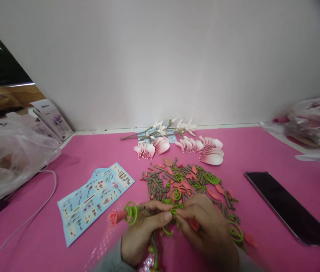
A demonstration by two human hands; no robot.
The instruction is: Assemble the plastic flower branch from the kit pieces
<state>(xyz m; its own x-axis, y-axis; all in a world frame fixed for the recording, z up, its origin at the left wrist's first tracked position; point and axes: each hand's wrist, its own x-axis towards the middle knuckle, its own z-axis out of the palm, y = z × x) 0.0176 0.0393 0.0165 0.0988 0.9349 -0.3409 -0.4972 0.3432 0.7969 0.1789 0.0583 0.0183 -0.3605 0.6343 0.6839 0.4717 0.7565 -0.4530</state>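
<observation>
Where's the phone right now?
In the head view, the black smartphone lies on the pink mat at the right, beside the heap of green and brown parts.

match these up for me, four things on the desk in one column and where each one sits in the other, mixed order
Things:
1. black smartphone
2. blue instruction sheet
3. white flower branch
4. white cable

Places:
A. at the far edge of the pink mat
B. curving down the mat's left side
C. right of the pile of brown and green parts
D. left of that pile

Pairs: 1-C, 2-D, 3-A, 4-B
</observation>
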